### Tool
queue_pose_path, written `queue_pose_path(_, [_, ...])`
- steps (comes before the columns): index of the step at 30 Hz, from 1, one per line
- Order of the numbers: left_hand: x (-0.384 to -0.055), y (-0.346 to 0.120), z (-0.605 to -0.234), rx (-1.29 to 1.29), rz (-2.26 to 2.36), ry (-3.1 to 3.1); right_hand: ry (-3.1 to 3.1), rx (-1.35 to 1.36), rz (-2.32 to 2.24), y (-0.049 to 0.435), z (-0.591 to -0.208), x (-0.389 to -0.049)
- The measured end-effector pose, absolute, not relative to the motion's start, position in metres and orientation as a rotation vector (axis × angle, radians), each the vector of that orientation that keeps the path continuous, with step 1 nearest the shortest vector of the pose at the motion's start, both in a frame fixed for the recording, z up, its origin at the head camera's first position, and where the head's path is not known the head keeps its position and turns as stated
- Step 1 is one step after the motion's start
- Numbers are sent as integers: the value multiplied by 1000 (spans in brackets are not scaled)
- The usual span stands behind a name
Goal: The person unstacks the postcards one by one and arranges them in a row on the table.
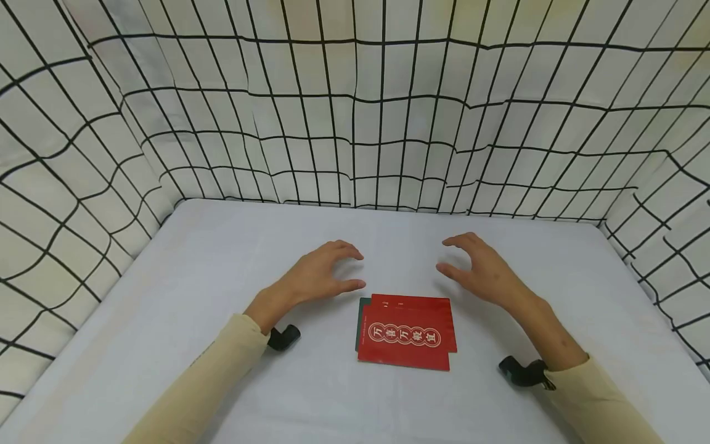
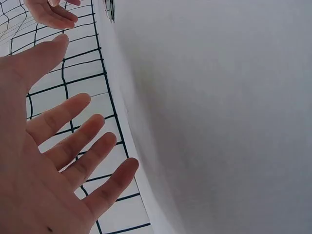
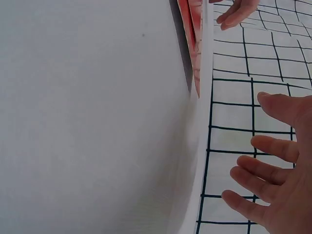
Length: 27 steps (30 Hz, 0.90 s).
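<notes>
A small pile of red envelopes (image 1: 407, 354) with pale lettering lies flat in the middle of the white table, and a dark green edge (image 1: 360, 327) peeks out along its left side. My left hand (image 1: 313, 271) hovers up and left of the pile, thumb and fingers spread apart with nothing between them. On the other side, my right hand (image 1: 488, 271) is held above and right of the pile, its fingers parted and holding nothing. In the right wrist view the red envelopes (image 3: 192, 34) show edge-on at the top, away from the fingers (image 3: 253, 178).
The white cloth-covered table (image 1: 166, 308) spreads out around the pile. White walls with a black grid (image 1: 383, 123) rise at its back and sides. A black wrist device (image 1: 285, 338) sits at the left cuff and another black device (image 1: 524, 372) at the right cuff.
</notes>
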State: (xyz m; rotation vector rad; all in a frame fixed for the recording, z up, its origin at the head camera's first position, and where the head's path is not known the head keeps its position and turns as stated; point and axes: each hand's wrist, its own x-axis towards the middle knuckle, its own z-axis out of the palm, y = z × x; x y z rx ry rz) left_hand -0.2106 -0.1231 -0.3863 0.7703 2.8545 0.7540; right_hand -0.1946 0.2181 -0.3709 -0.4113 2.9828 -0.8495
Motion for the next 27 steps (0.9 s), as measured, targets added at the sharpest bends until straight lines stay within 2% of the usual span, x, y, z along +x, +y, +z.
queue_pose_path(27, [-196,-113,-387,879,682,2766,2890,-574,-877,202,-376,-173])
